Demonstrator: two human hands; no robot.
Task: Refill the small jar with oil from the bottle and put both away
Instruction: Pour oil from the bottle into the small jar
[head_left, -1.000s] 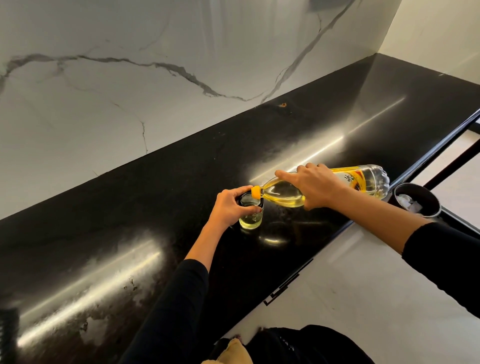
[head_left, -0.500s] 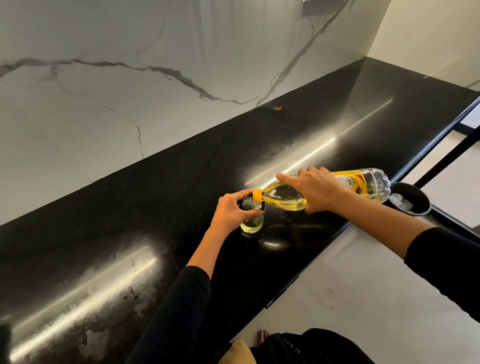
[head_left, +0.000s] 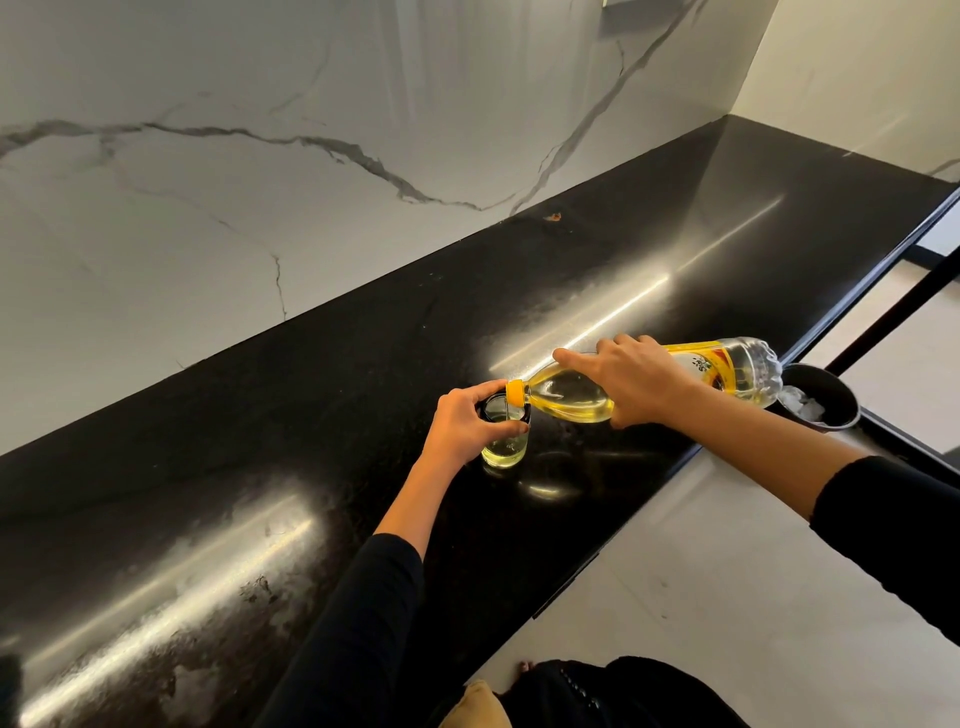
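Observation:
A small glass jar (head_left: 506, 447) with a dark rim stands on the black countertop (head_left: 311, 415), holding pale yellow oil in its lower part. My left hand (head_left: 462, 423) grips the jar around its top. A clear plastic oil bottle (head_left: 566, 397) with a yellow neck ring and a yellow-red label lies nearly horizontal, its mouth over the jar's opening. My right hand (head_left: 636, 382) grips the bottle around its middle, forefinger stretched along it towards the neck.
A dark round bin (head_left: 826, 397) with white scraps inside stands on the floor just beyond the counter's front edge, under the bottle's base. A marble wall (head_left: 260, 182) backs the counter. Pale floor lies to the right.
The view has shifted slightly; the hands, jar and bottle keep the same pose, with the bottle held tipped over the jar.

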